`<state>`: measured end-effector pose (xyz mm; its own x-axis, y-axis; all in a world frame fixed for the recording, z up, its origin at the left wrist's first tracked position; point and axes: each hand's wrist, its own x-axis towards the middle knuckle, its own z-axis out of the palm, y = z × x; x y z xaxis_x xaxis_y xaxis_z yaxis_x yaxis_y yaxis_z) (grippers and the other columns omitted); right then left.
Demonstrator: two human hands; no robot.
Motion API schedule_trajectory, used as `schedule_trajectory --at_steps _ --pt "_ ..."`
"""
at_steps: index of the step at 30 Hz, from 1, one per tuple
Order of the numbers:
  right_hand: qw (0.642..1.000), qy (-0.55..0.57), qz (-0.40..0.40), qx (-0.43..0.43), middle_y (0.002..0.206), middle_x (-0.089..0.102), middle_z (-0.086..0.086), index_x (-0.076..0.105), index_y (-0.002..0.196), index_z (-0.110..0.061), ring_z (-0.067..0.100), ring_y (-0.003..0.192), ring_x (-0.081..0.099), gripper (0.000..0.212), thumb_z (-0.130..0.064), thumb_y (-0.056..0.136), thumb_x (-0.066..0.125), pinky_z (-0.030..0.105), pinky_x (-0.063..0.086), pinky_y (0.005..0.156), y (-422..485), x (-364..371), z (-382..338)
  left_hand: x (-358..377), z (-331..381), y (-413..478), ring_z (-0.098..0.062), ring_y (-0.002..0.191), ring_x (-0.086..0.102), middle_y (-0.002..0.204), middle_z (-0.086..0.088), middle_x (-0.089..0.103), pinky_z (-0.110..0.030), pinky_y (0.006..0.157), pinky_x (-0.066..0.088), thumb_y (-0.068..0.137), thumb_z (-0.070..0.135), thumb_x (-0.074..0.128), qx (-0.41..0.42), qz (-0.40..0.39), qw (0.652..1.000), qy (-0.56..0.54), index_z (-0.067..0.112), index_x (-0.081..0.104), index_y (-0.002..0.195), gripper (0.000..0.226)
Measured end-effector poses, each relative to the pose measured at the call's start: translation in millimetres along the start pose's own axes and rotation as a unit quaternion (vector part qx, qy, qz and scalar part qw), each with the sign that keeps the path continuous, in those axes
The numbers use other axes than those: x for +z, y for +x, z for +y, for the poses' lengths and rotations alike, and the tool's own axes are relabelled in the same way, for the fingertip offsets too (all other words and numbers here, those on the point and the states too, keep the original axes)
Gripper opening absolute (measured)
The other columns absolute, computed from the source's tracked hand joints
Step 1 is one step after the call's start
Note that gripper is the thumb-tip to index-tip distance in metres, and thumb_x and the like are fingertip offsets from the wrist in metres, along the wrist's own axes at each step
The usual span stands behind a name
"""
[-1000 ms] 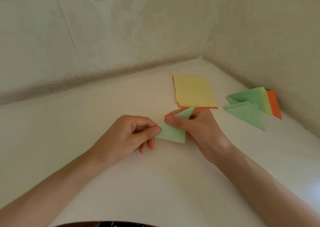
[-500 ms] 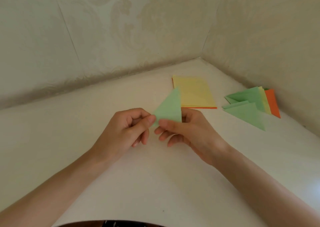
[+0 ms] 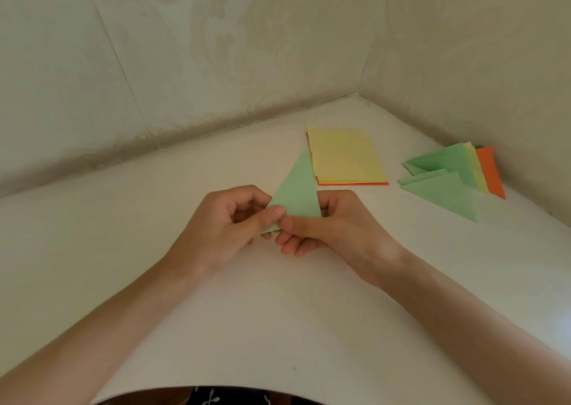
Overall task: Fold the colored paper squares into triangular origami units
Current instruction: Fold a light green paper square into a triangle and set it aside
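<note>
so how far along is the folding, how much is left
Done: a small pile of folded units, green, yellow and orange, lies by the right wall. In hand: the left hand and right hand both pinch a green triangle above the table; I cannot tell whether it needs more folds. Left: the stack of flat squares, yellow over orange, lies unfolded, so plenty remains.

Plain white bench (image 3: 278,327) fills the btm & middle. Cream paper back wall (image 3: 216,49) & rt wall (image 3: 479,49), both w/ faint flower shapes, meet in a corner. Dark cloth w/ white marks (image 3: 216,398) at btm edge.
</note>
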<state>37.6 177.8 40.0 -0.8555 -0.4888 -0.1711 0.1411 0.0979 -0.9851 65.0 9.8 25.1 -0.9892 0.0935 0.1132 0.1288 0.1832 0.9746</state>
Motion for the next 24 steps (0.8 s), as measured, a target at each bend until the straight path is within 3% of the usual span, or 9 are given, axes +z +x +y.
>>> schedule_trajectory --at_steps 3,7,11,14,17,19,21,22,24 --pt "1.000 -0.014 0.006 0.008 0.074 0.072 0.012 0.069 0.081 -0.004 0.016 0.062 0.068 0.007 -0.003 0.085 0.064 0.022 0.055 0.058 1 -9 -3 -1 -4 1 -0.004 0.052 0.055 0.060 0.001 0.064 -0.013 0.053 0.043 0.073 0.027 0.065 0.002 0.032 0.999 -0.009 0.010 0.064 0.072 0.018" --pt "0.997 0.034 0.072 -0.018 0.076 0.072 0.012 0.068 0.081 -0.002 0.017 0.064 0.069 0.009 -0.006 0.086 0.062 0.021 0.054 0.058 1 -24 -11 1 -3 2 -0.007 0.049 0.053 0.059 -0.004 0.066 -0.015 0.051 0.044 0.079 0.022 0.063 -0.022 0.076 0.996 -0.051 0.008 0.061 0.073 0.016" --pt "0.996 0.057 0.072 0.007 0.080 0.068 0.008 0.064 0.090 -0.004 0.014 0.070 0.063 0.023 -0.025 0.080 0.066 0.023 0.052 0.060 -12 -20 -9 7 1 3 -0.008 0.056 0.060 0.064 -0.002 0.069 -0.017 0.055 0.048 0.087 0.015 0.060 -0.044 0.115 0.987 -0.102 0.007 0.062 0.081 0.010" --pt "0.995 0.030 0.100 -0.002 0.084 0.062 0.000 0.065 0.088 -0.013 0.010 0.078 0.056 0.007 -0.018 0.084 0.067 0.024 0.046 0.065 -19 -11 1 23 9 5 -0.009 0.063 0.066 0.070 -0.002 0.072 -0.018 0.060 0.052 0.089 0.014 0.058 -0.053 0.085 0.989 -0.112 0.007 0.064 0.087 0.009" --pt "0.975 0.142 0.165 -0.036 0.085 0.062 0.003 0.062 0.084 -0.011 0.013 0.083 0.058 0.004 -0.013 0.088 0.061 0.026 0.045 0.074 -27 -20 2 47 19 8 -0.012 0.069 0.069 0.076 -0.005 0.073 -0.020 0.063 0.054 0.089 0.015 0.058 -0.034 0.031 0.993 -0.107 0.007 0.065 0.089 0.010" --pt "0.955 0.203 0.212 -0.052 0.080 0.062 0.005 0.060 0.082 -0.011 0.014 0.079 0.059 0.008 -0.009 0.090 0.058 0.026 0.047 0.073 -35 -38 -1 58 17 14 -0.008 0.074 0.068 0.080 0.000 0.073 -0.018 0.067 0.052 0.088 0.016 0.060 -0.004 -0.005 0.999 -0.048 0.013 0.065 0.086 0.007" --pt "0.948 0.111 0.292 -0.059 0.074 0.061 0.003 0.059 0.081 -0.012 0.013 0.073 0.057 0.011 -0.005 0.089 0.059 0.024 0.049 0.069 -45 -65 0 62 4 23 -0.002 0.087 0.063 0.089 0.013 0.070 -0.016 0.079 0.046 0.088 0.023 0.063 0.088 -0.023 0.986 0.140 0.020 0.066 0.088 0.004" --pt "0.940 0.032 0.334 -0.055 0.070 0.061 -0.002 0.060 0.080 -0.015 0.011 0.069 0.056 0.013 -0.004 0.088 0.061 0.023 0.048 0.068 -51 -79 2 62 -2 28 -0.003 0.096 0.059 0.101 0.016 0.066 -0.017 0.086 0.042 0.089 0.029 0.062 0.148 -0.027 0.956 0.252 0.021 0.066 0.094 0.010" --pt "0.915 -0.096 0.391 -0.038 0.065 0.059 -0.009 0.060 0.081 -0.023 0.008 0.066 0.053 0.019 -0.006 0.085 0.066 0.020 0.042 0.064 -60 -107 7 59 -15 38 -0.014 0.109 0.056 0.122 0.006 0.060 -0.022 0.095 0.037 0.089 0.041 0.052 0.220 -0.057 0.884 0.408 0.020 0.066 0.106 0.030"
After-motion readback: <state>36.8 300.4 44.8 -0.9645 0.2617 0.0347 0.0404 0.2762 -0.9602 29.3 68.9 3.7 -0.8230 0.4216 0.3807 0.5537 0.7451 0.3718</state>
